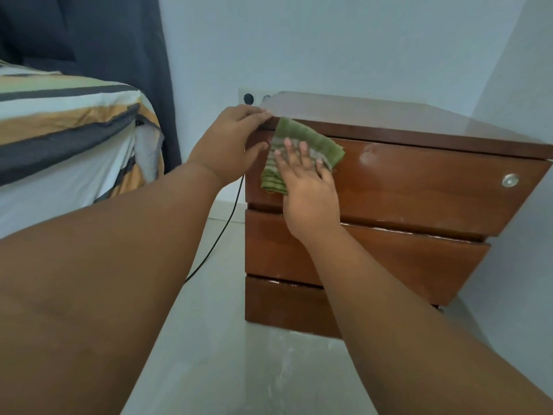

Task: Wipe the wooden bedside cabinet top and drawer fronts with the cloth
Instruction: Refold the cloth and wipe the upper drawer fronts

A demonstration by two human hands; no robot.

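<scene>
Right hand (305,181) pressing green cloth (299,133) flat against top drawer front (419,181), fingers spread. Left hand (230,142) gripping bedside cabinet (359,259) top corner, fingers curled over edge.

Green-and-grey cloth (311,139); reddish-brown cabinet (419,181); bedding (68,115) striped orange, grey, perhaps cream
</scene>
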